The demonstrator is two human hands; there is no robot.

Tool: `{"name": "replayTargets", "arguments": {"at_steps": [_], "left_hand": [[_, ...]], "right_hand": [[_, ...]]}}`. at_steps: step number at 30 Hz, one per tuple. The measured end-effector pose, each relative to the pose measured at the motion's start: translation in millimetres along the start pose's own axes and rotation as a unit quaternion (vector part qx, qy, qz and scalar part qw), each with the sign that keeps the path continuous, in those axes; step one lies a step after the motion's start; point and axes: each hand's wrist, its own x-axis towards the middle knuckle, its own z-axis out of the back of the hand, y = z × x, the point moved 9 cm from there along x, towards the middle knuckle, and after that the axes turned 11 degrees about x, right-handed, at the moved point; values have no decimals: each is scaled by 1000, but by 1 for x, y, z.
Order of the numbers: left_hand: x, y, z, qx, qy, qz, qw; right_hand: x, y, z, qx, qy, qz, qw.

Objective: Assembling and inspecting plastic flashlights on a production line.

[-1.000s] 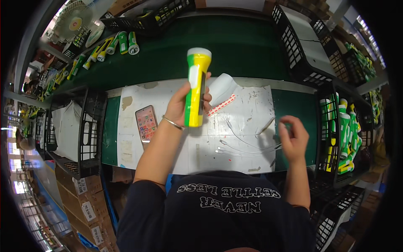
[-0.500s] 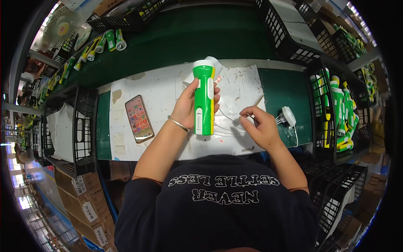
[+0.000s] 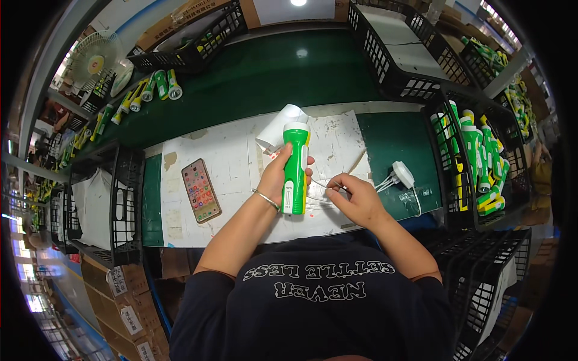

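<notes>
My left hand (image 3: 274,180) is wrapped round a green flashlight (image 3: 294,171) with a white head and a yellow back. It is held upright in the picture, head away from me, over a white board (image 3: 241,162). My right hand (image 3: 359,203) is closed in a pinch just right of the flashlight's lower half. A thin white cable (image 3: 317,181) meets its fingertips; the cable's end is hidden. Several white cords run from a white power adapter (image 3: 403,174) to the right of that hand. Beyond the flashlight head lies a rolled white sheet (image 3: 278,127).
A lit phone (image 3: 201,191) lies left of my left hand. Black crates flank the board: a paper-lined one (image 3: 123,204) at left, one of flashlights (image 3: 448,210) at right. More flashlights (image 3: 159,84) and crates stand at the back; a fan (image 3: 94,63) is far left.
The view has shifted, showing more of the far side. Both hands are slightly nearer my body, and my right hand has come closer to the flashlight. The rolled sheet shows more fully.
</notes>
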Motion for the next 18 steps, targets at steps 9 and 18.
{"name": "replayTargets", "arguments": {"at_steps": [9, 18], "left_hand": [[0, -6, -3, 43, 2, -45, 998], [-15, -28, -18, 239, -26, -186, 953]], "right_hand": [[6, 18, -11, -92, 3, 155, 984], [10, 60, -37, -331, -26, 303, 893]]}}
